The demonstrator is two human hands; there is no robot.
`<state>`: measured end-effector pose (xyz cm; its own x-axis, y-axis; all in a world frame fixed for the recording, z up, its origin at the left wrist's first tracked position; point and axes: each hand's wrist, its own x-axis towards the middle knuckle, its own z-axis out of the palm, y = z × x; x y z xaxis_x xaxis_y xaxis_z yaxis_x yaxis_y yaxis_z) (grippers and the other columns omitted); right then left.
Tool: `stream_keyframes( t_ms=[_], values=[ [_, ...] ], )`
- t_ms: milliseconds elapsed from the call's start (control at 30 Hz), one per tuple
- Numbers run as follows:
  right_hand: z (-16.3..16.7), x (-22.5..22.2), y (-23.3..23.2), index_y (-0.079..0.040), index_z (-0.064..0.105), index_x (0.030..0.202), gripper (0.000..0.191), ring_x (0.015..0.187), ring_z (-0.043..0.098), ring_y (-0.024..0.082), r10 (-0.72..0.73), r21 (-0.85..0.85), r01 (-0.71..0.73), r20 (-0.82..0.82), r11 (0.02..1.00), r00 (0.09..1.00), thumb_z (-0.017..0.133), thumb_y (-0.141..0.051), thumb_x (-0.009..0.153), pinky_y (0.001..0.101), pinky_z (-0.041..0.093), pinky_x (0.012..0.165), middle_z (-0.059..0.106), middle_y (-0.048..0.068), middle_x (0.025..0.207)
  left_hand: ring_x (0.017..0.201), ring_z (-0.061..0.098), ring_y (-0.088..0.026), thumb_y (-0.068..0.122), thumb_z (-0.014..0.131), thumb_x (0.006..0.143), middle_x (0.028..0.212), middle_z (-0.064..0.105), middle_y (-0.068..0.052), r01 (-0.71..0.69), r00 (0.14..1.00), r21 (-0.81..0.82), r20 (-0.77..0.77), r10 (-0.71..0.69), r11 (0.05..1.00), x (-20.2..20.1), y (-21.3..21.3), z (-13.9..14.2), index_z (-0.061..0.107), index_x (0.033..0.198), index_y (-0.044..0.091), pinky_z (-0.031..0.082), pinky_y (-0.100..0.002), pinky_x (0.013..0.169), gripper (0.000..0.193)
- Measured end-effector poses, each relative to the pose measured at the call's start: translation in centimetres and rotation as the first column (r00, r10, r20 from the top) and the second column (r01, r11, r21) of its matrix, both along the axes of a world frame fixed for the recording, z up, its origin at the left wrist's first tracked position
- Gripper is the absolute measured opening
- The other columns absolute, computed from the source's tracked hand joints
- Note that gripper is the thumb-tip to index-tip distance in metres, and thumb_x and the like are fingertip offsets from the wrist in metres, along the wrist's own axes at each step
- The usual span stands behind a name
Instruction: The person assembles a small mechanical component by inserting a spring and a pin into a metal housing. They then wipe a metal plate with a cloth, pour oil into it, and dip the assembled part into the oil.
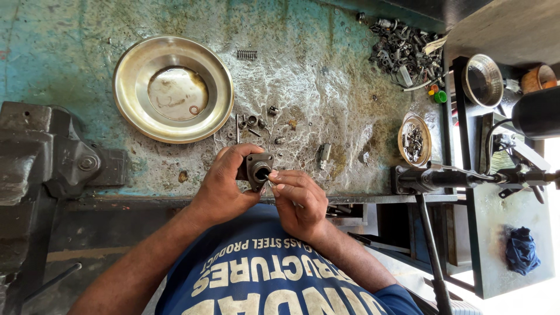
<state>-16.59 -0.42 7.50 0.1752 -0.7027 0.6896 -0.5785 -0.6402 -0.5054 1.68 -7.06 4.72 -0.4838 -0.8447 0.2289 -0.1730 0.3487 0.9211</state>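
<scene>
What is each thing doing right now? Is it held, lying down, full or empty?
Metal block: held up by left hand.
Right hand: pinching a thin tool at the block's hole.
Big plate: lying flat, one small ring inside.
Small dish: holding small parts.
Spring: lying loose.
Vise: holds nothing visible.

This is a metalworking or repair workshop. The counter is a worn, stained slab with flaking teal paint, its surface scarred and oily. At its left end a heavy iron vise is bolted on. Beyond the vise, toward the middle of the counter, lies a dented steel dish, with a loose spring and small bolts and washers just beside it. Far from the vise, at the counter's opposite corner, sits a heap of grimy metal parts.
</scene>
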Motion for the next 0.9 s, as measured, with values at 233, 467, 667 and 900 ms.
stream_keyframes(
  t_ms=[233,467,667,900],
  values=[
    [0.0,-0.2,0.5,-0.001,0.054,0.110,0.022,0.101,0.077,0.031,-0.017,0.001,0.017,0.092,1.000,0.996,0.069,0.007,0.096,0.0412,0.065,0.087,0.074,0.021,0.106,0.119,0.060,-0.029,0.011,0.088,0.069,0.121,0.063,-0.009,0.011,1.000,-0.029,-0.018,-0.012,1.000,0.2,-0.2,-0.1,0.054,0.131,0.012,0.051,-0.042,0.102,0.071],
    [1.7,-1.3,0.8,-0.002,0.053,0.110,0.023,0.101,0.077,0.032,0.034,0.034,-0.036,0.062,0.999,0.997,0.069,0.005,0.096,0.0422,0.065,0.088,0.074,0.021,0.105,0.127,0.056,-0.031,0.020,0.091,0.067,0.130,0.058,-0.010,0.106,0.994,0.141,-0.015,-0.105,0.984,0.7,-0.5,0.2,0.054,0.133,0.017,0.054,-0.043,0.103,0.075],
    [2.9,-1.2,0.4,-0.003,0.052,0.108,0.024,0.100,0.076,0.031,0.044,-0.009,-0.044,-0.029,0.999,0.999,0.071,0.004,0.095,0.0432,0.066,0.088,0.074,0.019,0.103,0.142,0.041,-0.041,0.026,0.099,0.057,0.144,0.046,-0.023,0.111,0.993,-0.049,0.041,-0.109,0.993,1.0,-0.9,0.8,0.058,0.131,0.017,0.042,-0.054,0.110,0.085],
    [2.6,-1.5,-0.1,-0.003,0.051,0.109,0.024,0.102,0.077,0.030,0.083,0.050,-0.079,-0.063,0.996,0.995,0.069,0.006,0.096,0.0412,0.066,0.088,0.073,0.020,0.106,0.140,0.046,-0.037,0.026,0.097,0.059,0.137,0.051,-0.019,0.147,0.988,0.019,0.038,-0.148,0.989,0.8,-1.0,0.9,0.057,0.131,0.016,0.044,-0.050,0.110,0.083]
  ],
)
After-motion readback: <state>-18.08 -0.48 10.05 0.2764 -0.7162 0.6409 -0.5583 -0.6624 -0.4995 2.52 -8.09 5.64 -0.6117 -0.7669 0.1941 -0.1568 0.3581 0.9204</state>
